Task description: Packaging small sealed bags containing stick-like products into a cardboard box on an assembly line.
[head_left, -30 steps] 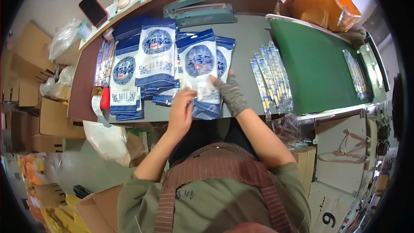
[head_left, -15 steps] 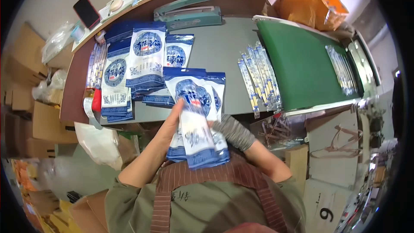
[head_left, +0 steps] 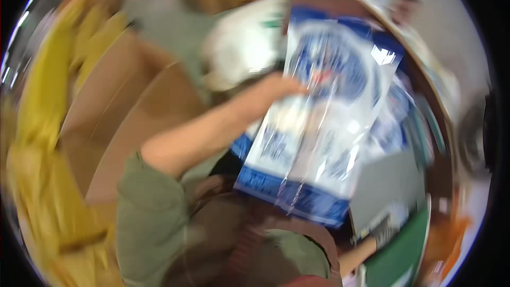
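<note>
My left hand [head_left: 281,84] grips several flat blue-and-white plastic pouches [head_left: 324,106] by their left edge, thumb on the front. The pouches hang fanned out close before me, their clear film catching the light. Far off to the lower right, my right hand [head_left: 387,229], in a grey striped covering, is over the grey tabletop beside the green board. Narrow packets [head_left: 366,228] lie close to it. Blur hides its fingers and whatever they may touch.
An open cardboard box [head_left: 143,122] stands on my left, with yellow sheeting [head_left: 48,111] beyond it. A white plastic bag [head_left: 241,42] sits by the table's end. More pouches [head_left: 390,122] lie on the grey tabletop [head_left: 388,186], near the green board [head_left: 401,247].
My view has swung sharply to the left. My left hand has carried the pouches away from the table, closer to me. My right hand has left them for the narrow packets' side.
</note>
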The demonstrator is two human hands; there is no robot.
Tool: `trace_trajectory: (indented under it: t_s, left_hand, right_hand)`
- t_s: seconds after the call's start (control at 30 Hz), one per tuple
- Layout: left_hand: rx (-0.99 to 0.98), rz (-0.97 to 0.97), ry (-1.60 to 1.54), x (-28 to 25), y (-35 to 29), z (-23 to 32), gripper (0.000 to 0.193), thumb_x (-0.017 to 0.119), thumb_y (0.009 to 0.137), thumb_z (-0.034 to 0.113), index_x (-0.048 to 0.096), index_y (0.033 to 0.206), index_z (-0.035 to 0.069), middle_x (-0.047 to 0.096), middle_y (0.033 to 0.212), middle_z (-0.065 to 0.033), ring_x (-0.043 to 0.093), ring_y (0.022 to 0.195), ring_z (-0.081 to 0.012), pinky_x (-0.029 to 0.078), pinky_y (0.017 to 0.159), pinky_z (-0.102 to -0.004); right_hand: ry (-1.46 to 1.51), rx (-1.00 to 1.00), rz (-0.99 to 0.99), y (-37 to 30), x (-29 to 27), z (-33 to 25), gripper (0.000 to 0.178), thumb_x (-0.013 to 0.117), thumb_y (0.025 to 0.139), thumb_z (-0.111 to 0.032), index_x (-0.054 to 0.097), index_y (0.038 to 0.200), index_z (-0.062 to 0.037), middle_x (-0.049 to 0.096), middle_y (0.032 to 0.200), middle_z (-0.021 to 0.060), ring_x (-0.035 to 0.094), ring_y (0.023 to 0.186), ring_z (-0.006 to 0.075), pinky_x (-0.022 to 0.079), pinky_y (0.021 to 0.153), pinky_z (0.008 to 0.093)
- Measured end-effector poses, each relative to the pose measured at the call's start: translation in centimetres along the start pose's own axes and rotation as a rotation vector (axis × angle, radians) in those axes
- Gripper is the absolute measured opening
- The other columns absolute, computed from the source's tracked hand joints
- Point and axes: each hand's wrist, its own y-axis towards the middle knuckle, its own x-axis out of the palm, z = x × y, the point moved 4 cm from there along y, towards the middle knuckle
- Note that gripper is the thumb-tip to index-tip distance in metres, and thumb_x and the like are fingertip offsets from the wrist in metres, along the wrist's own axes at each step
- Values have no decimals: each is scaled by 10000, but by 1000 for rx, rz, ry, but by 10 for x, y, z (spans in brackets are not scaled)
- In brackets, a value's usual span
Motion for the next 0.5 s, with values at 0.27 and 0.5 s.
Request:
trace_trajectory:
  t_s: [0.27,0.5]
  left_hand:
    - [-89,775,-307,-283,-226,122,453,612,838,195,528,1244,14,648,1101,-156,673,929,-234,560,821,-369]
    - [-419,1082,-151,-462,-328,-41,427,612,794,282,612,1097,-19,683,1010,-141,683,857,-248,552,790,-372]
  right_hand:
    - [553,-548,312,196,-207,-257,304,453,905,-169,575,1158,-53,605,1127,113,577,1020,232,469,878,349]
    - [910,-841,209,223,-356,-366,385,530,859,-224,545,1194,-35,585,1163,136,553,1068,258,448,912,369]
